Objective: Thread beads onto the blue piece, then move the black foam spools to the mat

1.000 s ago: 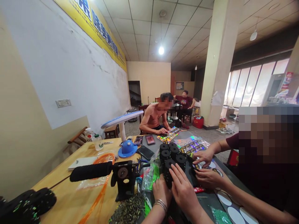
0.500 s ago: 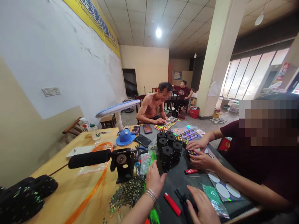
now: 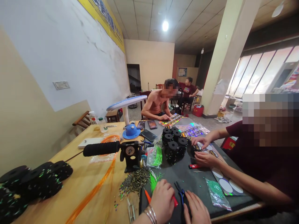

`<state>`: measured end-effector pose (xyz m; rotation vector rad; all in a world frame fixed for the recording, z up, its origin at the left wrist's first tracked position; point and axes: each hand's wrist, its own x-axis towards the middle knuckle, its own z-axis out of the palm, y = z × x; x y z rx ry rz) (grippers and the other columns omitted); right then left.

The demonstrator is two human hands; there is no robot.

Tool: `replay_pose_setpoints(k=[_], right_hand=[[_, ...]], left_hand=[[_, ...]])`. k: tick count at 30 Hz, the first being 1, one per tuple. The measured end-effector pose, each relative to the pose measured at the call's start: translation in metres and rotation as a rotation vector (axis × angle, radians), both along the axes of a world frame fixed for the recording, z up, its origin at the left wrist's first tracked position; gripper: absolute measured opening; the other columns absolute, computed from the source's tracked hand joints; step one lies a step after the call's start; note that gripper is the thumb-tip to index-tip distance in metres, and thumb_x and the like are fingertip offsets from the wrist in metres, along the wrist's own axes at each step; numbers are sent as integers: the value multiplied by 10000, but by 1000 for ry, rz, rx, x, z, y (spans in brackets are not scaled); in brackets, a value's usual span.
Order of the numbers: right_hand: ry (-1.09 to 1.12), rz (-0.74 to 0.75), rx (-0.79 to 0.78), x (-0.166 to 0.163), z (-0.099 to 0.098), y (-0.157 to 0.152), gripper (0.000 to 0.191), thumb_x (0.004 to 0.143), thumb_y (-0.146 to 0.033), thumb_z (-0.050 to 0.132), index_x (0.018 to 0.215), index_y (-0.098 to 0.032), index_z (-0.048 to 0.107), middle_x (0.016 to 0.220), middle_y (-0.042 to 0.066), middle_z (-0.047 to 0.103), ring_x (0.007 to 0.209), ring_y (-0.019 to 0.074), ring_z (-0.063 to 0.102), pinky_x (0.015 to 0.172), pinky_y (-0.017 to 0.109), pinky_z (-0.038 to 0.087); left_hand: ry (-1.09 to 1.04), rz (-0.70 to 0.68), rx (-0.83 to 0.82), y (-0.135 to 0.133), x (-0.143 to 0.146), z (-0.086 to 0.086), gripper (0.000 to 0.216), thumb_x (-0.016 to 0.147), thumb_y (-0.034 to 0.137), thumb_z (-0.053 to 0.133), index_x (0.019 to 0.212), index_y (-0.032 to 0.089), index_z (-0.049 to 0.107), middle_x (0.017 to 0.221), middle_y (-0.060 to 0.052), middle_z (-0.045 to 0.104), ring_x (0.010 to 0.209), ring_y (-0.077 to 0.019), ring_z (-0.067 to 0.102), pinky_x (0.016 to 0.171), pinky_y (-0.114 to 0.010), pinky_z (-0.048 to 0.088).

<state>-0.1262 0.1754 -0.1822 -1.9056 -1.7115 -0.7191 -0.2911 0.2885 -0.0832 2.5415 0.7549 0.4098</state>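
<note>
Low in the middle of the view, my left hand (image 3: 163, 199), with silver bangles on its wrist, is closed over a red lighter (image 3: 174, 201). The lighter's end pokes out past my fingers; the rest is hidden. Just right of it, my right hand (image 3: 196, 206) is closed around the dark handles of a pair of pliers (image 3: 180, 189), jaws pointing away from me. Green strands (image 3: 154, 180) lie beyond my left hand, with an orange pointed thing (image 3: 147, 196) beside it. Thread snips (image 3: 131, 210) lie to the left.
A black-handled winding tool on a stand (image 3: 131, 155) is left of centre, beside a pile of small metal pieces (image 3: 135, 182). Black foam spools (image 3: 173, 149) stand on the dark mat (image 3: 171, 174). At right, a co-worker's hands (image 3: 203, 157) handle a spool above sticker sheets (image 3: 225, 183).
My left hand has come down from near the green packet onto the red lighter. My right hand has closed in on the pliers. The view has shifted slightly left.
</note>
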Motion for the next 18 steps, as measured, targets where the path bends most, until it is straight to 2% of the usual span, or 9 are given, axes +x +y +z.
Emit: replay_pose_setpoints(k=[7,12,15,18], right_hand=[[62,61,29,-38,12,13,316,875,-322,524,1143,-183,620,1081,90,718,962,260,688,760,334,579],[239,127,18,-46,27,13,296,892,-246,505,1165,-181,596,1099,87,702,1010,227,659,838,323,553],[384,12,-28,-28,42,15,267,928,-252,455,1123,-166,617,1041,107,699,971,221,650,831,327,535],[451,-171,-207,-7,58,26,263,916,-243,483,1103,-131,630,994,122,691,951,247,634,832,354,506]], left_hand=[[0,50,68,11,-20,-1,193,786,60,508,822,172,661,969,-60,672,985,-230,520,935,-398,408],[-145,44,132,6,-31,-3,213,773,19,504,820,176,640,1012,-61,679,1016,-238,544,941,-419,426],[-270,-2,194,0,-42,2,194,780,34,514,835,188,617,985,-58,685,987,-241,575,899,-424,463],[-325,-63,250,-4,-55,8,182,784,41,514,836,197,591,913,-50,692,903,-225,611,802,-384,509]])
